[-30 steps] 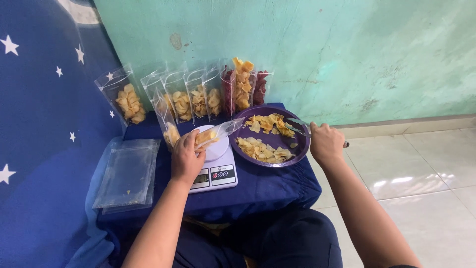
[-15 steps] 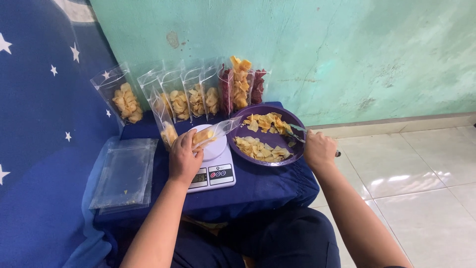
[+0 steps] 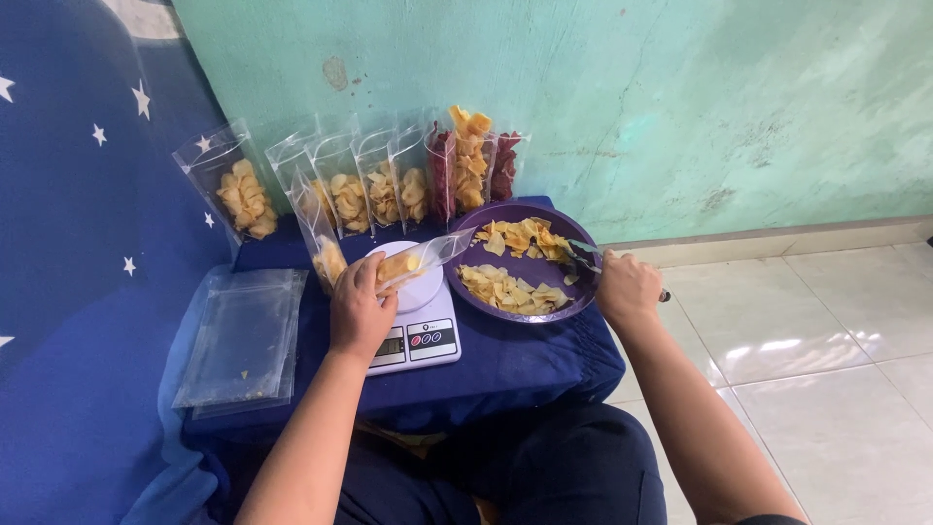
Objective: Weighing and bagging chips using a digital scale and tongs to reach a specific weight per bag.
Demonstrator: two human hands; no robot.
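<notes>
Since half a second ago the right hand (image 3: pixel 627 289) has slid a little leftward along the rim of the purple bowl (image 3: pixel 573 303), its fingers clenched round a metal utensil (image 3: pixel 586 253) whose tip reaches in among the yellow chips (image 3: pixel 512 288). Left hand (image 3: pixel 360 309) has barely shifted: its fingers grasp a clear pouch (image 3: pixel 420 259) partly filled with chips, held tilted over the white kitchen scale (image 3: pixel 420 326), mouth pointing toward the bowl. That pouch sits between thumb and fingertips, its open end well clear of them. Filled pouches (image 3: pixel 362 190) stand in a row against the green wall, and empty flat bags (image 3: pixel 243 335) lie stacked at the left on the blue cloth
</notes>
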